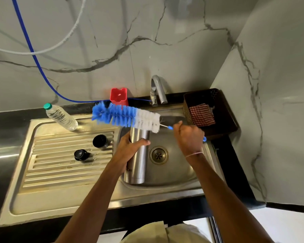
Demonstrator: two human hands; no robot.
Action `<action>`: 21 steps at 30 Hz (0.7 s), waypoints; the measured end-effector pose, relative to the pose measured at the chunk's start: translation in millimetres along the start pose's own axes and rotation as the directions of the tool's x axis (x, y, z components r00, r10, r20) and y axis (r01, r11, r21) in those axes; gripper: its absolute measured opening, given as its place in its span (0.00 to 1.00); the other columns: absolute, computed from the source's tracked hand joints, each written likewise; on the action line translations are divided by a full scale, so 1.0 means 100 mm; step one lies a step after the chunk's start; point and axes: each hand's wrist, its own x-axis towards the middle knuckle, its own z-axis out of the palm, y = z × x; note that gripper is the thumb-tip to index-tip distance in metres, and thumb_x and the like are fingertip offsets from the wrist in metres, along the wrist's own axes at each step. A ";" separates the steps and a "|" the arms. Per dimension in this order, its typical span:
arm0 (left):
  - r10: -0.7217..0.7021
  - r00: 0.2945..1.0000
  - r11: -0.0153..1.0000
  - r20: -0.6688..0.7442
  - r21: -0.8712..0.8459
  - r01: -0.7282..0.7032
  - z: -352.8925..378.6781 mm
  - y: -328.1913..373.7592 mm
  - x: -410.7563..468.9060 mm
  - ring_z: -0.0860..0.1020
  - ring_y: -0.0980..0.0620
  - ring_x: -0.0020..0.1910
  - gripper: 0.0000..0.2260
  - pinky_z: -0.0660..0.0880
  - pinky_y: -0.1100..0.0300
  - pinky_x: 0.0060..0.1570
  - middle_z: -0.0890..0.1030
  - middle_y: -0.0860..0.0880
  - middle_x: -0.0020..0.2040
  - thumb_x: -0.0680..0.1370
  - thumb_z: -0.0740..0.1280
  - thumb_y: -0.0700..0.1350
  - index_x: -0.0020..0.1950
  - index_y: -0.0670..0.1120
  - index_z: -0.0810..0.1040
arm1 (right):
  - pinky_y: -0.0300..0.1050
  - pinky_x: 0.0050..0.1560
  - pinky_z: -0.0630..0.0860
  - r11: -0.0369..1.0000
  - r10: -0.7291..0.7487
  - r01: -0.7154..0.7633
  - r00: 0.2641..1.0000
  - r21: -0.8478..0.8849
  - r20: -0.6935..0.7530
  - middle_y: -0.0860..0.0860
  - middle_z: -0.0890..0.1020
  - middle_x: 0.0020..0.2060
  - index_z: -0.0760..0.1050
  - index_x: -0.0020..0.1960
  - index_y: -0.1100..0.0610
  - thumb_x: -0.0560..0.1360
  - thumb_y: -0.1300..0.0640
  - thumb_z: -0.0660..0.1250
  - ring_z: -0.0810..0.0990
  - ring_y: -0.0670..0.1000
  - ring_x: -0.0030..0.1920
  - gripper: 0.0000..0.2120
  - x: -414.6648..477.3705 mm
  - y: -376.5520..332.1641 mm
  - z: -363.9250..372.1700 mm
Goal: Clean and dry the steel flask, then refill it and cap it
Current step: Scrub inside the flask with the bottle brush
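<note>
Steel sink (74,199): left grip (130,148) round smooth flask (137,165), right grip (189,137) round bristly brush (126,118).

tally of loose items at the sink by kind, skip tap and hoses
steel flask: 1
bottle brush: 1
plastic water bottle: 1
black lids: 2
red holder: 1
brown basket: 1
checked cloth: 1
Total: 8

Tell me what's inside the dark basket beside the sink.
A red checked cloth lies in the basket; whatever is beneath the cloth is covered.
</note>
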 end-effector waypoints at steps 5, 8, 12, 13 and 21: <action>-0.013 0.998 0.992 -0.053 -0.128 0.006 -0.21 -0.04 0.01 0.86 0.43 0.43 0.28 0.82 0.50 0.42 0.86 0.40 0.46 0.66 0.78 0.46 0.64 0.45 0.73 | 0.41 0.23 0.67 0.981 0.159 -0.159 0.987 -0.109 -0.008 0.58 0.72 0.17 0.71 0.23 0.61 0.80 0.56 0.57 0.72 0.58 0.16 0.27 -0.30 0.49 -0.05; 0.022 1.000 0.999 -0.003 -0.040 -0.022 -0.19 -0.05 0.05 0.86 0.42 0.48 0.39 0.83 0.47 0.48 0.86 0.43 0.52 0.60 0.85 0.49 0.67 0.48 0.72 | 0.39 0.24 0.64 0.986 0.143 -0.142 0.990 -0.082 -0.003 0.57 0.72 0.17 0.71 0.22 0.61 0.77 0.56 0.59 0.70 0.56 0.15 0.25 -0.28 0.37 -0.03; 0.059 0.996 0.997 0.071 0.040 -0.062 -0.02 -0.07 0.07 0.85 0.46 0.54 0.35 0.80 0.40 0.58 0.86 0.51 0.54 0.60 0.87 0.52 0.62 0.56 0.75 | 0.36 0.29 0.55 0.999 0.054 -0.054 0.997 -0.006 -0.051 0.51 0.67 0.16 0.70 0.22 0.59 0.78 0.56 0.59 0.57 0.51 0.18 0.26 0.01 -0.07 0.02; 0.069 0.996 0.997 0.059 0.040 -0.072 -0.03 -0.06 0.06 0.86 0.47 0.52 0.31 0.81 0.43 0.57 0.86 0.52 0.52 0.63 0.85 0.49 0.62 0.57 0.76 | 0.36 0.29 0.54 0.998 0.061 -0.061 0.997 -0.004 -0.044 0.51 0.67 0.16 0.70 0.22 0.59 0.78 0.56 0.60 0.57 0.51 0.18 0.25 0.02 -0.05 0.03; 0.032 0.999 0.999 -0.017 0.011 -0.032 -0.16 -0.08 -0.06 0.84 0.45 0.44 0.10 0.82 0.49 0.47 0.85 0.47 0.41 0.74 0.78 0.48 0.51 0.52 0.80 | 0.41 0.25 0.66 0.980 0.182 -0.179 0.983 -0.090 0.025 0.59 0.73 0.18 0.72 0.23 0.63 0.79 0.55 0.58 0.71 0.58 0.17 0.26 -0.32 0.45 0.04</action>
